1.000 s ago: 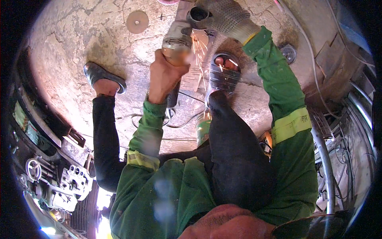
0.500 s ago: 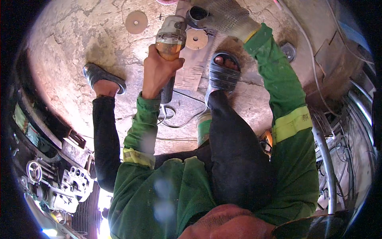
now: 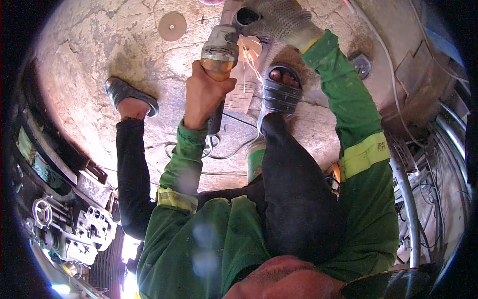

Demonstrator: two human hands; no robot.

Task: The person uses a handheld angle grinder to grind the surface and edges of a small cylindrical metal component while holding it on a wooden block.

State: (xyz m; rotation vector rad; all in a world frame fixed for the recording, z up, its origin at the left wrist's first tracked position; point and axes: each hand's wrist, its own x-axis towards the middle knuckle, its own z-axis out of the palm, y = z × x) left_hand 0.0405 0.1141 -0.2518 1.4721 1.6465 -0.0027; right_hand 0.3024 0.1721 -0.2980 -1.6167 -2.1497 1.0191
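My bare left hand (image 3: 206, 94) is wrapped round the body of an angle grinder (image 3: 220, 50), which has a grey metal head and an orange casing. The grinder's head meets the lower left side of a short dark pipe-like piece (image 3: 245, 17) with a round open end. Sparks (image 3: 251, 57) fly from there down and to the right, toward my sandalled foot. My right hand (image 3: 286, 24), in a dotted knit glove, grips that dark piece from the right. The grinder's own disc is hidden behind its head.
On the concrete floor lie a round brown disc (image 3: 172, 26), a flat board (image 3: 239, 99) and a grey disc (image 3: 361, 66) at right. A cable (image 3: 239, 148) loops below the grinder beside a green bucket (image 3: 255, 162). Metal pipes (image 3: 406, 209) stand at right, machinery (image 3: 94, 226) at left.
My left hand has shifted the grinder slightly right and down, and sparks now spray from the dark piece. My right hand has barely moved.
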